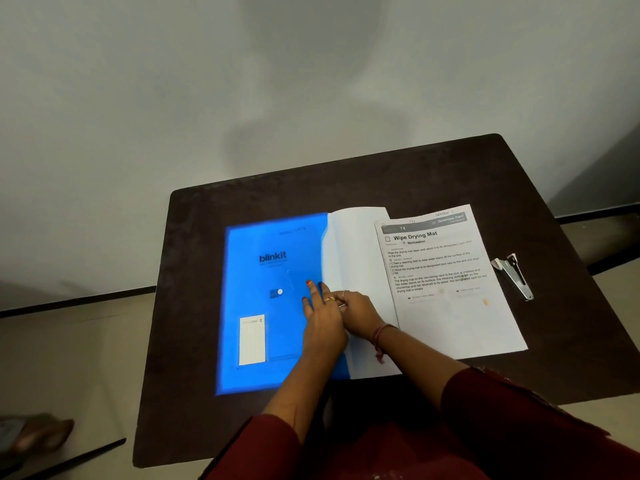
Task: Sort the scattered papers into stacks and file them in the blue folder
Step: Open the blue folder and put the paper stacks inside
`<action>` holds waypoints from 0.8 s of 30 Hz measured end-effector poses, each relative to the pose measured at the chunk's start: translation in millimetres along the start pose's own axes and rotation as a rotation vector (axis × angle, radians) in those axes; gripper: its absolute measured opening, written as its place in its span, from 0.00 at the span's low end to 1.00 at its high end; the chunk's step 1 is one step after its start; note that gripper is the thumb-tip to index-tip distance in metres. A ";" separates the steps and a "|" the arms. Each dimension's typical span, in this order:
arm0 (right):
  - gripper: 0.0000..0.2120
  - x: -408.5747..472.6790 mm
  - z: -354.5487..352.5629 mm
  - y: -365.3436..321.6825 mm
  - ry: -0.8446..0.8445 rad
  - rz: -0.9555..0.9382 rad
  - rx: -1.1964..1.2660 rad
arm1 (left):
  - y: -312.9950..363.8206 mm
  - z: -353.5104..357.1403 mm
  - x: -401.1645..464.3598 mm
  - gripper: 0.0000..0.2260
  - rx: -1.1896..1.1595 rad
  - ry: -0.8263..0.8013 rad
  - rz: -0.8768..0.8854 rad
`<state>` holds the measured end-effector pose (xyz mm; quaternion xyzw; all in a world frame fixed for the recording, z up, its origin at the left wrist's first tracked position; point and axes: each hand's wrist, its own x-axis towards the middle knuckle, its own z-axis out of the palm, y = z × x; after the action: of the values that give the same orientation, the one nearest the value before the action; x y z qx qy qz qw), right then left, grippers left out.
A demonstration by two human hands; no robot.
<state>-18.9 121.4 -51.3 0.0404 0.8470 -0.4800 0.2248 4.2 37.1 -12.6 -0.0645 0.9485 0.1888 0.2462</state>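
The blue folder lies flat on the dark worktop, its printed cover facing up, with a white stack of papers showing out from under its right edge. The left hand rests on the cover, fingers straight and spread, pressing it down rather than gripping anything. The right hand sits touching the left hand, just to its right, at the seam where cover meets paper; its fingers are tucked behind the left hand, so I cannot tell whether that grip is closed on a sheet or merely lying there. Further right of both hands, a printed sheet headed "Wipe Drying Mat" lies outside the folder, and beyond it a stapler. Judging from this, one stack looks filed or nearly so, while the printed sheet still waits to go in and the folder seems not yet finally closed.
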 end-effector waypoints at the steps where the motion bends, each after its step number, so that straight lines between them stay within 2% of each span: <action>1: 0.12 1.6 0.4 -0.7 -0.024 -0.002 -0.026 | 0.3 -0.4 -0.3 0.33 0.003 0.001 0.004; 9: 0.13 5.9 -5.6 -5.2 -0.107 -0.008 -0.064 | 0.2 -2.0 3.3 0.35 0.009 -0.018 -0.014; 13: 0.14 1.8 -16.6 -1.3 -0.097 0.052 0.084 | -4.4 2.3 4.8 0.35 0.069 -0.039 0.038; 16: 0.13 -4.8 -32.8 6.4 -0.025 0.113 0.188 | -5.0 7.0 4.4 0.35 0.125 -0.065 0.083; 20: 0.11 -18.9 -67.4 24.2 0.125 0.109 0.241 | 5.3 11.4 2.9 0.28 0.145 -0.021 0.122; 22: 0.10 -26.1 -87.9 39.6 0.202 0.115 0.241 | 13.0 14.3 6.1 0.25 0.036 -0.028 0.121; 24: 0.10 -32.0 -109.0 55.8 0.273 0.130 0.219 | 22.5 16.1 8.9 0.24 -0.173 -0.100 0.074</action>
<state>-11.6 246.6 -34.5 0.1843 0.8079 -0.5440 0.1324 -1.2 63.9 -22.6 -0.0408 0.9168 0.2822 0.2795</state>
